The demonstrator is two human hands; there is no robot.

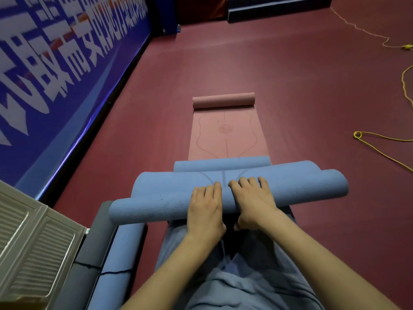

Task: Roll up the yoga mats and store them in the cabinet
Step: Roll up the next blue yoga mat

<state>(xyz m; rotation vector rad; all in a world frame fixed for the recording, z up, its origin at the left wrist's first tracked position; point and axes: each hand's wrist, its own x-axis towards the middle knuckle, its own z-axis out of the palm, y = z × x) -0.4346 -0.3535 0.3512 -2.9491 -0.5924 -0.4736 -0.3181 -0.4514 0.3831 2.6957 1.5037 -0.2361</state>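
Note:
A blue yoga mat [290, 186] lies partly rolled across the floor just in front of my knees. My left hand [206, 209] and my right hand [252, 200] sit side by side on the middle of its roll, fingers over the top and thumbs underneath. Its far end is curled into a smaller roll [221, 165]. Beyond it a pink yoga mat [225, 135] lies flat on the red floor, with its far end rolled up [223, 100]. Two rolled mats, one dark grey [93, 253] and one blue [121, 253], lie at my left.
A beige louvred metal cabinet [29, 242] stands at the lower left. A blue banner wall [55, 74] runs along the left side. Yellow rope [384, 148] trails over the red floor at the right. A dark barrier [279, 7] closes the far end.

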